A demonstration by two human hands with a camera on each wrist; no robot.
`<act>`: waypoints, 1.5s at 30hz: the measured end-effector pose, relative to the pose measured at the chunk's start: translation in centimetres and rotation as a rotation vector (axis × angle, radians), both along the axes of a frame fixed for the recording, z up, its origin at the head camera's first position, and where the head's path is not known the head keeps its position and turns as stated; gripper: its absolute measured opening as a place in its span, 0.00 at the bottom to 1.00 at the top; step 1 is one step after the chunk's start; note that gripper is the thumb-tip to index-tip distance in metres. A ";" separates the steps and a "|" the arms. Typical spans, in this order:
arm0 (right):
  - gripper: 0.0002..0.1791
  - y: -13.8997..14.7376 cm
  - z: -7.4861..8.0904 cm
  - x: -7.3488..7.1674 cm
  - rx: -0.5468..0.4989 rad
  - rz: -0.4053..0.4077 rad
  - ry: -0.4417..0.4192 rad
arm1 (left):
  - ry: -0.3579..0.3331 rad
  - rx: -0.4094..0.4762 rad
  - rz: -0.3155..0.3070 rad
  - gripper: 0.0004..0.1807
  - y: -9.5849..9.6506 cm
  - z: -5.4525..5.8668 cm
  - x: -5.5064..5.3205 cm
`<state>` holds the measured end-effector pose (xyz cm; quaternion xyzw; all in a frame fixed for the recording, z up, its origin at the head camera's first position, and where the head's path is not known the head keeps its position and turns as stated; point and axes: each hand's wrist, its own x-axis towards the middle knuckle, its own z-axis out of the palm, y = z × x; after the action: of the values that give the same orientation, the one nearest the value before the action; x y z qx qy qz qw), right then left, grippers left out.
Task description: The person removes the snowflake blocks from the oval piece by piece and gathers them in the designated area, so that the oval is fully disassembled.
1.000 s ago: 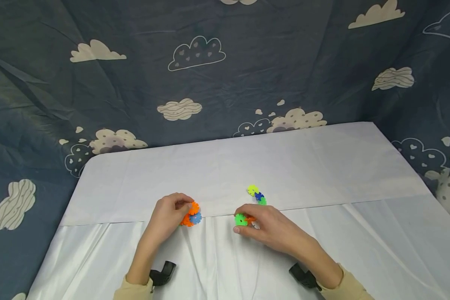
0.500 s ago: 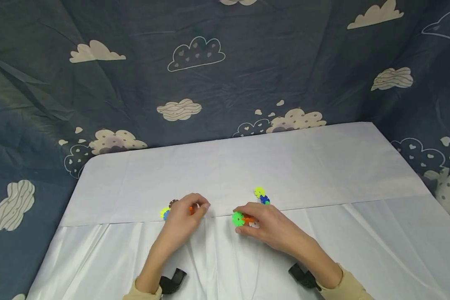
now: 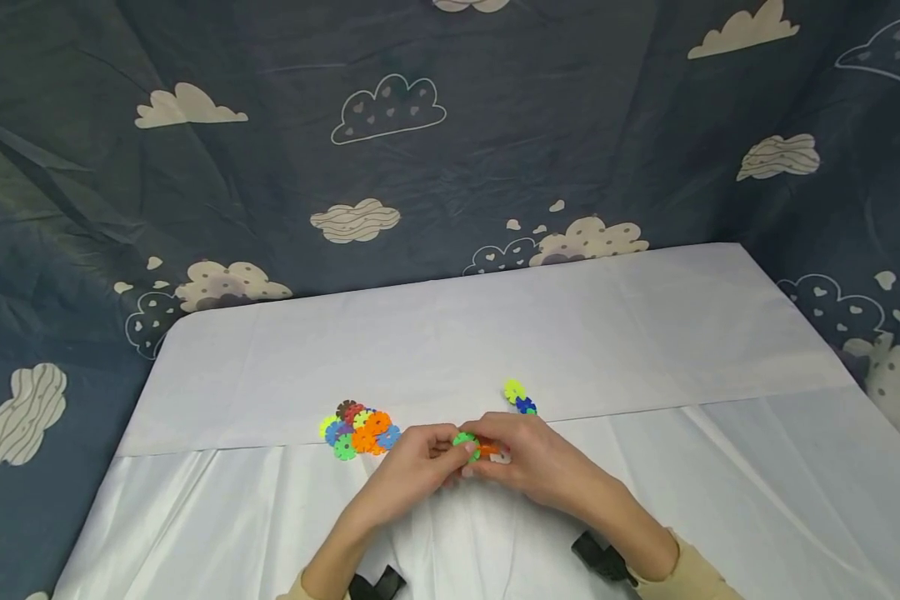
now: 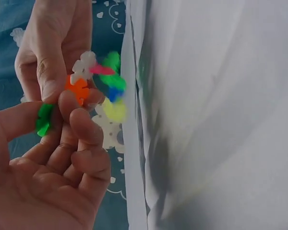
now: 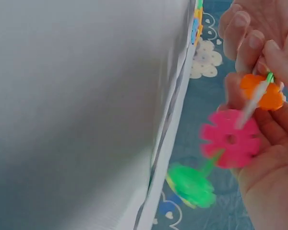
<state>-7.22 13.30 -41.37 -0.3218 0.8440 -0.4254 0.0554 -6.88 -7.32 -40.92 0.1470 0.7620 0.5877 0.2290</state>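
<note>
A chain of interlocking notched plastic discs runs from my hands, with a green disc at the near end. My left hand pinches that green disc between thumb and fingers. My right hand grips the chain just beside it, at the orange disc. Beyond the orange one come a white disc and a pink disc. Another green disc follows. The far end, with a blue disc and a yellow disc, sticks out past my right hand. Both hands meet, fingers nearly touching.
A pile of loose notched discs in several colours lies left of my hands on the white-covered table. A dark cloud-patterned cloth hangs behind the table. Black straps sit at my wrists.
My left hand has moved right from the disc pile, uncovering it, and now takes hold of the green disc. My right hand stays nearly in place, still holding the chain.
</note>
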 end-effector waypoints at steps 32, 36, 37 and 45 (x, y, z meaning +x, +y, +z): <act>0.06 0.5 0.9 -0.1 0.065 0.114 -0.025 | -0.132 0.199 -0.074 0.17 -1.6 -0.6 -1.1; 0.08 0.5 0.9 -0.1 0.061 0.130 -0.048 | -0.124 0.182 -0.089 0.16 -1.7 -0.7 -1.0; 0.08 0.5 0.9 -0.1 0.057 0.134 -0.052 | -0.123 0.180 -0.090 0.16 -1.7 -0.7 -1.0; 0.07 0.3 0.5 0.1 0.030 0.086 -0.008 | -0.115 0.191 -0.043 0.16 -1.2 -0.6 -0.8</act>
<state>-7.09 13.62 -40.87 -0.3555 0.8354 -0.4110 0.0817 -7.67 -8.50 -41.50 0.1507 0.6846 0.6601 0.2700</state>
